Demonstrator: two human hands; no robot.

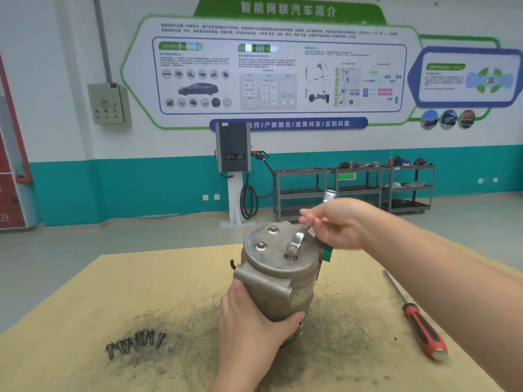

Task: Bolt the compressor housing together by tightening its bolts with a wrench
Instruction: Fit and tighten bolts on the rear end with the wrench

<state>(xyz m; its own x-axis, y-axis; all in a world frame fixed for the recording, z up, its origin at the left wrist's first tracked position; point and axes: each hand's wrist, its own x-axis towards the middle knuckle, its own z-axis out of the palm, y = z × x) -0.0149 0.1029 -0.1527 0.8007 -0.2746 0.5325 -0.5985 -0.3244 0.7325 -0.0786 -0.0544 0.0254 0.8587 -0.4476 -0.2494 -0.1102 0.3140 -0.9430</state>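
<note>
Table fills the lower frame, tan and smudged dark around the middle. At frame centre the compressor housing stands on end on it, round end cap facing up. Your left hand wraps its fingers and thumb around the housing's lower side. Your right hand, centre right, pinches the wrench by its shaft; the wrench's lower end sits on a raised bolt on the cap's near right. Two seated bolts show on the cap's left. At lower right a red-handled screwdriver lies on the table, well apart from the housing. At lower left a cluster of loose bolts lies on the dark smudge.
</note>
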